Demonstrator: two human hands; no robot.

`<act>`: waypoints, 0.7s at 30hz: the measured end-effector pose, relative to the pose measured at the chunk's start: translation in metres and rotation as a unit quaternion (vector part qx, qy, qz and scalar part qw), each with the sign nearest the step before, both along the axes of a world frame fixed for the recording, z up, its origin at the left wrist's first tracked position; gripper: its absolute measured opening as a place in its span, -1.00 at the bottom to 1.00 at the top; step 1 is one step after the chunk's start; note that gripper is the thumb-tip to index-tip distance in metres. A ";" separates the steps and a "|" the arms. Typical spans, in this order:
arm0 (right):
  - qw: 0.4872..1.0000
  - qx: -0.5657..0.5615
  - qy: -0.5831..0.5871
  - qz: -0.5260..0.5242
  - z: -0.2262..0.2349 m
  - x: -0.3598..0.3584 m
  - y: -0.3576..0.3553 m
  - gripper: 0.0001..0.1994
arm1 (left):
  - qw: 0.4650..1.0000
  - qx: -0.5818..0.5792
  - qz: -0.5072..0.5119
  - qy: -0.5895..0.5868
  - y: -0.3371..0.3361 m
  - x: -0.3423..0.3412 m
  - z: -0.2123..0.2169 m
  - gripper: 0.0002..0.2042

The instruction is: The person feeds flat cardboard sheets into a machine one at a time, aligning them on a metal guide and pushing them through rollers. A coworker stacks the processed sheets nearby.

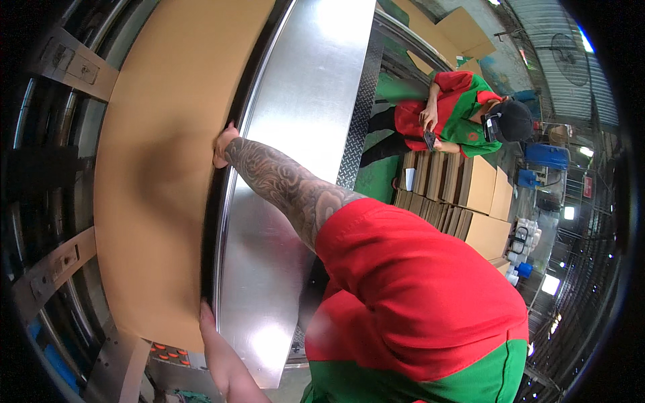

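Observation:
A long brown cardboard sheet (pixel 154 201) lies over the machine on the left, running from the top of the view to the bottom left. My right hand (pixel 225 144), at the end of a tattooed forearm, is closed on its right-hand edge about halfway along. My left hand (pixel 212 329) is at the same edge, close to the near corner. Its thumb side shows against the sheet, and most of its fingers are hidden. A dark gap separates the sheet from a shiny metal panel (pixel 295 101), which my right arm crosses.
Rollers (pixel 64 127) and metal brackets (pixel 50 269) line the left side. Beyond the metal panel runs a tread-plate step (pixel 355 144). At the right a person (pixel 450 111) in a red and green shirt holds a small dark object beside stacked cardboard (pixel 463 185).

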State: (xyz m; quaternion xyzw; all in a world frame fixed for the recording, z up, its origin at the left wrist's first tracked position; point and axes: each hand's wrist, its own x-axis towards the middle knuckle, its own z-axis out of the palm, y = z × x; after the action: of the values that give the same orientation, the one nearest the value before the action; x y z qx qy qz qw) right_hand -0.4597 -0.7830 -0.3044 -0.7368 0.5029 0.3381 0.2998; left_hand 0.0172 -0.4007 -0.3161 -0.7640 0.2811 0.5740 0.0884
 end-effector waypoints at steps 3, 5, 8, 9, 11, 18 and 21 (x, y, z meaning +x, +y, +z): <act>0.999 -0.043 0.007 -0.027 0.009 -0.002 0.007 -0.33 | 0.999 -0.025 0.021 0.009 0.001 0.002 0.004 -0.47; 0.993 -0.111 0.039 0.017 0.021 -0.014 0.022 -0.32 | 0.997 -0.046 0.054 0.028 0.005 0.003 0.010 -0.46; 0.982 -0.186 0.031 0.012 0.048 -0.016 0.056 -0.41 | 0.968 -0.105 0.197 0.111 0.026 -0.006 0.030 -0.47; 0.976 -0.215 0.027 0.012 0.059 -0.013 0.066 -0.44 | 0.952 -0.105 0.264 0.112 0.035 -0.012 0.039 -0.37; 0.970 -0.243 0.031 0.011 0.081 -0.013 0.092 -0.49 | 0.970 -0.225 -0.066 -0.067 0.070 -0.028 0.068 -0.39; 0.920 -0.295 -0.201 -0.160 0.106 -0.075 0.352 -0.25 | 0.911 -0.371 -0.072 -0.166 0.248 -0.143 0.119 -0.14; 0.897 -0.303 -0.174 -0.270 0.091 -0.107 0.513 -0.24 | 0.921 -0.334 -0.071 -0.185 0.328 -0.153 0.115 0.01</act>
State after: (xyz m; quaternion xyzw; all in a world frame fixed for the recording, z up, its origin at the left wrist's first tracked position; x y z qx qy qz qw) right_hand -0.5664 -0.2695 -0.2136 -0.6748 0.7007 -0.0582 0.2241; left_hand -0.1361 -0.0725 -0.2016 -0.8199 0.4886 0.2873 -0.0810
